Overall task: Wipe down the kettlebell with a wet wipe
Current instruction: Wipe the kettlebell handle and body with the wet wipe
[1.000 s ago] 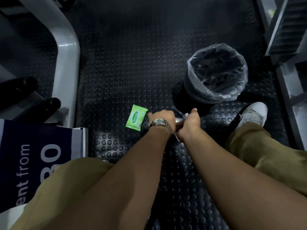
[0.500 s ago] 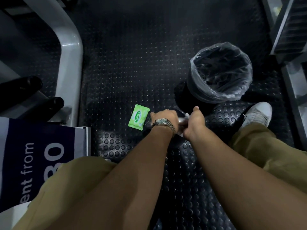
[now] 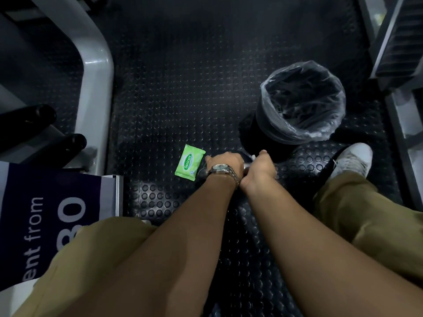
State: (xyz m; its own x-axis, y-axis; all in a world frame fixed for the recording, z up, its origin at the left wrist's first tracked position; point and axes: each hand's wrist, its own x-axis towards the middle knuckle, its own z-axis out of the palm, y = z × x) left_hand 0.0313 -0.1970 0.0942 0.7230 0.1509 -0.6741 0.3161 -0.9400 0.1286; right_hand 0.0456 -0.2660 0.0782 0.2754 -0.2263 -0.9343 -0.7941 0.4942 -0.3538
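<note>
Though mostly hidden, kettlebell (image 3: pixel 246 166) beneath left hand (image 3: pixel 225 162), right hand (image 3: pixel 261 168).

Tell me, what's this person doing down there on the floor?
A person bends over a kettlebell on the floor, mostly hidden under the hands. The left hand, wearing a watch, grips it. The right hand is curled on it alongside, with a bit of white wipe showing by the thumb. A green wipe pack lies just left, and a lined bin stands beyond.
</note>
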